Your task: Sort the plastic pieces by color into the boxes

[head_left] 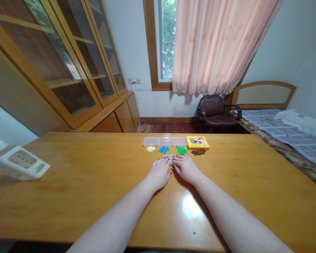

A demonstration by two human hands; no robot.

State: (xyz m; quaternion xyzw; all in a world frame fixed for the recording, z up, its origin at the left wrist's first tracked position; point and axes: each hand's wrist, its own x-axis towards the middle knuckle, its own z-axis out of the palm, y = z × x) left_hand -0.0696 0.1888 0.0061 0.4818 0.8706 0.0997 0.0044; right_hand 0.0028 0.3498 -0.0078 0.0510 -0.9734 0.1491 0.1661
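Observation:
My left hand point(160, 172) and my right hand point(185, 167) rest side by side on the wooden table point(81, 175), fingertips meeting on a small beige piece point(170, 157) that is mostly hidden under them. Both hands have their fingers curled together on it. Just beyond the hands lie small heaps of pieces: pale yellow point(151, 149), blue point(163, 150), green point(181, 150) and brown point(198, 152). Behind the heaps stands a clear plastic compartment tray point(165, 141), with a yellow box point(197, 142) to its right.
A white box point(17, 163) lies at the table's left edge. A wooden cabinet with glass doors point(68, 70) fills the left wall. A brown chair point(216, 110) stands under the curtained window, and a bed point(292, 137) is at the right.

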